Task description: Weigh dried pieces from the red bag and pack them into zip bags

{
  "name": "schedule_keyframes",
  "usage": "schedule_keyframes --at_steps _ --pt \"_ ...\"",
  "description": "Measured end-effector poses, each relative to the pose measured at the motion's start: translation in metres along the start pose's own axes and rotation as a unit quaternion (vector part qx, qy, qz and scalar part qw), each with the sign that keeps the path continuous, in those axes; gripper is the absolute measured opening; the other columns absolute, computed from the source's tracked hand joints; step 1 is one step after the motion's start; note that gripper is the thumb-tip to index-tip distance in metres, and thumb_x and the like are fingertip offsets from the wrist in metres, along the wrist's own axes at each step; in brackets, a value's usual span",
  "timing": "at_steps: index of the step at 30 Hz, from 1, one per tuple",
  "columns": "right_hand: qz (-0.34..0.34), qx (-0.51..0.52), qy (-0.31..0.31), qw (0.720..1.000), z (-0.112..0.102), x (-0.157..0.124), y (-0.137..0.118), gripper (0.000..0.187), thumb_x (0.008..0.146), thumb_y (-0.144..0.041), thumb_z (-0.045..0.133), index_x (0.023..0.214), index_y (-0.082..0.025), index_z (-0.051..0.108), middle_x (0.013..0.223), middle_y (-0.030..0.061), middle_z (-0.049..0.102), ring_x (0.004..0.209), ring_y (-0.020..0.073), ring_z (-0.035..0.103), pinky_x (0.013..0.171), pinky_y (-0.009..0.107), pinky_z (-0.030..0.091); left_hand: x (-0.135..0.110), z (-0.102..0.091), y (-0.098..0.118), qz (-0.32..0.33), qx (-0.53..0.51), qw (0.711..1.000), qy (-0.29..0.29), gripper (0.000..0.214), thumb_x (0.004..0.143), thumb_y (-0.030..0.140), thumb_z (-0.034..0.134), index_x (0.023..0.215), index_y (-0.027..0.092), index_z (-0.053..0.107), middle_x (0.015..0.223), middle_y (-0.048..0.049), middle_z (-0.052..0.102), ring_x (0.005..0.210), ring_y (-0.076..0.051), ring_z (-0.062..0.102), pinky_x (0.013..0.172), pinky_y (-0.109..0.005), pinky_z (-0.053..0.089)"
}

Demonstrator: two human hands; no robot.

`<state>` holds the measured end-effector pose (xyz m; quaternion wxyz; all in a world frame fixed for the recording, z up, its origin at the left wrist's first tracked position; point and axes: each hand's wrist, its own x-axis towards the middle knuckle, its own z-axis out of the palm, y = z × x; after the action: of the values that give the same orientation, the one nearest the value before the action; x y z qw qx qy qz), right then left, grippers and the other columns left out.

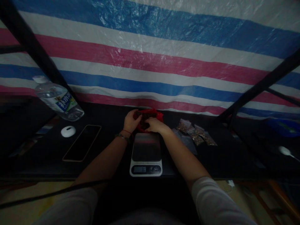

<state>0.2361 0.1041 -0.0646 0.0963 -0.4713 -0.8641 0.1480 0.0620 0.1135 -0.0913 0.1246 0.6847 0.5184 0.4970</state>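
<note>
Red bag between hands, just beyond scale.

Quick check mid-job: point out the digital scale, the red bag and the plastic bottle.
Digital scale point(146, 153): head view, on its weighing plate.
Red bag point(160, 116): head view, on its right rim.
Plastic bottle point(63, 100): head view, on its label.

There are two hands, three-plus sachets, and one scale, phone, bottle and red bag.
</note>
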Motion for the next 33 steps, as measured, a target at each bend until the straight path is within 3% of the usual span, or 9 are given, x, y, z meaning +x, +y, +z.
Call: schedule_keyframes --at_steps 4,10,15,19,27,33 --pt "-0.015 -0.006 0.006 1.0 0.001 0.009 -0.007 0.015 0.064 -0.013 0.071 0.079 -0.018 0.072 0.081 0.0082 0.071 0.077 0.022 0.064 0.071 0.028 0.046 0.0 -0.002 0.002 -0.007 0.008 1.0 0.005 0.037 0.078 0.032 0.063 0.111 0.016 0.06 0.11 -0.0106 0.066 0.103 -0.023 0.062 0.093 -0.038 0.049" --pt "-0.011 -0.029 0.014 0.999 0.001 0.004 -0.01 0.015 0.067 -0.008 0.066 0.077 -0.017 0.072 0.081 0.0105 0.071 0.076 0.0237 0.065 0.07 0.03 0.046 -0.002 -0.004 0.01 0.013 0.014 1.0 0.021 0.035 0.079 0.032 0.062 0.11 0.016 0.06 0.109 -0.0097 0.066 0.102 -0.023 0.062 0.092 -0.037 0.049" --pt "-0.01 0.022 0.033 0.999 0.001 0.001 -0.001 0.014 0.068 -0.009 0.065 0.075 -0.019 0.073 0.079 0.0068 0.071 0.078 0.021 0.065 0.075 0.028 0.045 -0.004 -0.005 0.014 0.045 0.017 0.999 -0.007 0.033 0.08 0.033 0.061 0.109 0.018 0.06 0.108 -0.0077 0.066 0.101 -0.022 0.061 0.093 -0.037 0.048" --pt "-0.022 0.037 0.043 0.998 -0.01 0.001 0.011 0.019 0.069 -0.009 0.064 0.082 -0.02 0.074 0.085 0.0053 0.073 0.083 0.0209 0.065 0.079 0.028 0.045 -0.007 -0.004 0.016 0.066 0.02 0.997 -0.04 0.038 0.079 0.035 0.063 0.113 0.018 0.058 0.109 -0.0076 0.065 0.102 -0.022 0.061 0.094 -0.036 0.048" --pt "0.029 0.093 0.215 0.972 -0.026 -0.001 0.009 0.02 0.078 -0.016 0.058 0.092 -0.02 0.071 0.094 0.0042 0.07 0.089 0.0186 0.063 0.085 0.031 0.046 -0.006 0.0 0.018 0.086 0.029 0.989 -0.117 0.041 0.074 0.039 0.068 0.108 0.018 0.061 0.105 -0.0082 0.065 0.098 -0.023 0.062 0.09 -0.037 0.049" --pt "-0.009 0.105 0.239 0.965 -0.018 0.003 -0.005 0.019 0.079 -0.012 0.056 0.091 -0.02 0.069 0.096 0.004 0.067 0.095 0.0181 0.059 0.089 0.032 0.045 -0.005 -0.001 0.022 0.087 0.024 0.982 -0.166 0.04 0.073 0.037 0.068 0.108 0.018 0.061 0.1 -0.0076 0.067 0.095 -0.023 0.063 0.087 -0.037 0.05"
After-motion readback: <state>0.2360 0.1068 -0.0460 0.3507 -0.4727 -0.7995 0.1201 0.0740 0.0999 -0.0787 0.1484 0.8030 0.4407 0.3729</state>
